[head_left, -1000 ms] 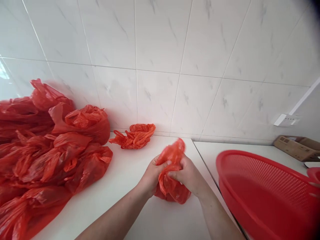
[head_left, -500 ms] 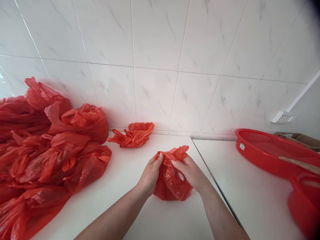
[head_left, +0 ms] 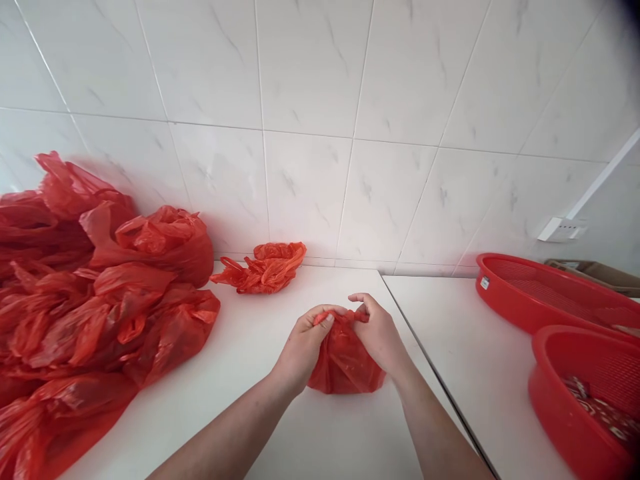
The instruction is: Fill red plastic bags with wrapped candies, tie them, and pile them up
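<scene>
A red plastic bag (head_left: 347,363) rests on the white table in front of me, its lower part filled out and its top gathered. My left hand (head_left: 307,340) pinches the left side of the gathered top between thumb and fingers. On the other side, my right hand (head_left: 377,333) grips the bag's top, with its index finger raised and curled above the plastic. What lies inside the bag cannot be made out through the film.
Many red plastic bags (head_left: 125,313) are heaped at the left. A crumpled bag (head_left: 270,270) lies by the tiled wall. At the right stand a large red basket (head_left: 505,303) and a nearer red basket (head_left: 550,393) holding small printed pieces. Behind them is a cardboard box (head_left: 600,277).
My hands have drawn the bag's loose top together and flattened it down. The large red basket has moved back toward the wall, and the nearer basket has slid in from the right.
</scene>
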The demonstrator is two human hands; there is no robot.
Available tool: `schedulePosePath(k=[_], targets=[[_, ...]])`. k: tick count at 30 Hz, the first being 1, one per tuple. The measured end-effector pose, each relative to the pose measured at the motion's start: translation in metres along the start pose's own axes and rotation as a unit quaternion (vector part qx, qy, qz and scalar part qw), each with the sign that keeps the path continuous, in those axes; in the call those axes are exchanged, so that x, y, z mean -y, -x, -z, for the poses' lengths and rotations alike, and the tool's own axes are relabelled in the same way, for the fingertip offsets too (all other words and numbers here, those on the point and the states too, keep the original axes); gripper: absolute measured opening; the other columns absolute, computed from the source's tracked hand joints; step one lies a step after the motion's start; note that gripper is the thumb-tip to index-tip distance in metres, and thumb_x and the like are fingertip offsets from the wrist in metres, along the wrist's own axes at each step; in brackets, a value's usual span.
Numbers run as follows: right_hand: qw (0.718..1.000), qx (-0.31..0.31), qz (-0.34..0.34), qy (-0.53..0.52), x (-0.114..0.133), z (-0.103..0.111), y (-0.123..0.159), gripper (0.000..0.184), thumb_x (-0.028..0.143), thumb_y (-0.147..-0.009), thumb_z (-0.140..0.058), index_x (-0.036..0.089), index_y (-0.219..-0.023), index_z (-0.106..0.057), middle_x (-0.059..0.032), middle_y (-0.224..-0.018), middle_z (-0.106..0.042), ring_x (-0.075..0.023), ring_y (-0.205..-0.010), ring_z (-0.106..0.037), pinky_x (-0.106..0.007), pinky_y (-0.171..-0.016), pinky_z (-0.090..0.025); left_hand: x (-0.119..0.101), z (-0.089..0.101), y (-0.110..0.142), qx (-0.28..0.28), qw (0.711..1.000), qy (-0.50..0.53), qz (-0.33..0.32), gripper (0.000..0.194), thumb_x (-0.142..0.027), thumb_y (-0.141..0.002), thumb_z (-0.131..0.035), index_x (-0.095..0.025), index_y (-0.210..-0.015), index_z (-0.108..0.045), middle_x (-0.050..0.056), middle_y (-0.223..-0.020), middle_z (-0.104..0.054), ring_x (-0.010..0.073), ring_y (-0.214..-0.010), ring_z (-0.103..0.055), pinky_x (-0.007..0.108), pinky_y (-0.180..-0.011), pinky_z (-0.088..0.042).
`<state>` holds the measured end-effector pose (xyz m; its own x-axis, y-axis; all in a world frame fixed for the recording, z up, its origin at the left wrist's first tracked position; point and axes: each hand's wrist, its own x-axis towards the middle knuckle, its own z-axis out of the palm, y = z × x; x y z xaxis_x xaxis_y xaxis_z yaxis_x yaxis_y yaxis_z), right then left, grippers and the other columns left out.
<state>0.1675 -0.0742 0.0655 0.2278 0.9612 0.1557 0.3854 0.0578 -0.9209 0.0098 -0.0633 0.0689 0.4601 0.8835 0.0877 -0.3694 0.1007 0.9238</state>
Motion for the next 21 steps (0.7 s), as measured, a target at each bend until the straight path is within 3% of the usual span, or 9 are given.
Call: schedulePosePath(k=[3,5,8,10,13,15,17,19,21], targets=[[0.994,-0.073,0.011,0.079,-0.01,-0.007,-0.004,0.02,0.02,-0.072,-0.049,0.027,-0.084,-0.064,0.003,-0.059,-0.055,-0.0133,-0.052,-0.046,-0.025,-0.049,-0.034,0.0,-0.005,0.003,0.028,0.998,-0.062,-0.011,0.022,-0.034,-0.086,-0.055,-0.022,-0.099,-0.069,0.006,-0.109,-0.066,0.021,-0.096,-0.06,0.029,-0.084,-0.045],[0.997,-0.059,0.018,0.048,-0.011,-0.007,-0.005,0.021,0.017,-0.071,-0.046,0.025,-0.078,-0.064,0.0025,-0.059,-0.056,-0.0127,-0.053,-0.045,-0.025,-0.049,-0.034,0.001,-0.007,0.003,0.028,0.995,-0.094,-0.014,0.023,-0.035,-0.086,-0.054,-0.023,-0.1,-0.069,0.005,-0.107,-0.067,0.0207,-0.094,-0.06,0.029,-0.082,-0.045],[0.994,0.059,-0.008,-0.093,-0.006,0.003,-0.004,0.033,0.017,-0.071,-0.051,0.026,-0.1,-0.065,0.0026,-0.069,-0.061,-0.0132,-0.059,-0.053,-0.026,-0.057,-0.042,0.003,-0.006,0.002,-0.003,0.991,-0.133,-0.032,0.025,-0.036,-0.085,-0.054,-0.023,-0.101,-0.068,0.005,-0.102,-0.067,0.02,-0.089,-0.061,0.029,-0.079,-0.046],[0.968,0.147,-0.034,-0.198,-0.001,0.013,-0.003,0.044,0.019,-0.07,-0.059,0.028,-0.113,-0.06,0.0009,-0.084,-0.066,-0.0147,-0.07,-0.059,-0.028,-0.067,-0.047,0.003,-0.003,-0.001,-0.028,0.985,-0.161,-0.053,0.025,-0.035,-0.086,-0.053,-0.022,-0.102,-0.066,0.005,-0.099,-0.066,0.0195,-0.087,-0.06,0.03,-0.078,-0.046],[0.926,0.19,-0.035,-0.326,0.0,0.025,-0.005,0.039,0.03,-0.069,-0.066,0.025,-0.108,-0.064,-0.003,-0.099,-0.066,-0.0171,-0.085,-0.061,-0.031,-0.078,-0.048,0.005,0.002,-0.003,-0.086,0.957,-0.245,-0.132,0.015,-0.026,-0.084,-0.053,-0.022,-0.092,-0.065,0.003,-0.094,-0.062,0.0171,-0.086,-0.057,0.029,-0.078,-0.044],[0.932,0.134,-0.036,-0.336,-0.009,0.027,-0.011,0.034,0.04,-0.07,-0.065,0.022,-0.099,-0.066,-0.0037,-0.093,-0.067,-0.0176,-0.082,-0.061,-0.032,-0.077,-0.049,0.007,0.004,-0.003,-0.124,0.914,-0.319,-0.218,0.009,-0.016,-0.08,-0.055,-0.021,-0.082,-0.062,0.001,-0.087,-0.058,0.015,-0.082,-0.054,0.027,-0.074,-0.043],[0.954,0.051,-0.05,-0.291,-0.025,0.025,-0.019,0.032,0.043,-0.068,-0.066,0.021,-0.091,-0.065,-0.0034,-0.086,-0.067,-0.0175,-0.076,-0.062,-0.032,-0.072,-0.049,0.009,0.004,-0.001,-0.112,0.872,-0.377,-0.293,0.014,-0.007,-0.076,-0.054,-0.02,-0.076,-0.059,0.0,-0.08,-0.054,0.0135,-0.076,-0.052,0.026,-0.069,-0.042],[0.971,-0.019,-0.07,-0.228,-0.046,0.023,-0.028,0.026,0.037,-0.063,-0.067,0.02,-0.083,-0.064,-0.0021,-0.076,-0.067,-0.0168,-0.067,-0.06,-0.031,-0.067,-0.049,0.009,-0.001,0.006,-0.039,0.847,-0.404,-0.343,0.02,-0.001,-0.073,-0.053,-0.02,-0.073,-0.059,0.0,-0.074,-0.054,0.0121,-0.07,-0.052,0.024,-0.063,-0.042],[0.979,-0.064,-0.084,-0.177,-0.067,0.023,-0.034,0.019,0.031,-0.061,-0.064,0.019,-0.076,-0.064,-0.0009,-0.066,-0.065,-0.0161,-0.061,-0.058,-0.031,-0.063,-0.047,0.004,-0.01,0.015,0.072,0.83,-0.412,-0.37,0.022,0.002,-0.071,-0.052,-0.019,-0.07,-0.06,0.0,-0.07,-0.055,0.0111,-0.065,-0.051,0.022,-0.059,-0.041]])
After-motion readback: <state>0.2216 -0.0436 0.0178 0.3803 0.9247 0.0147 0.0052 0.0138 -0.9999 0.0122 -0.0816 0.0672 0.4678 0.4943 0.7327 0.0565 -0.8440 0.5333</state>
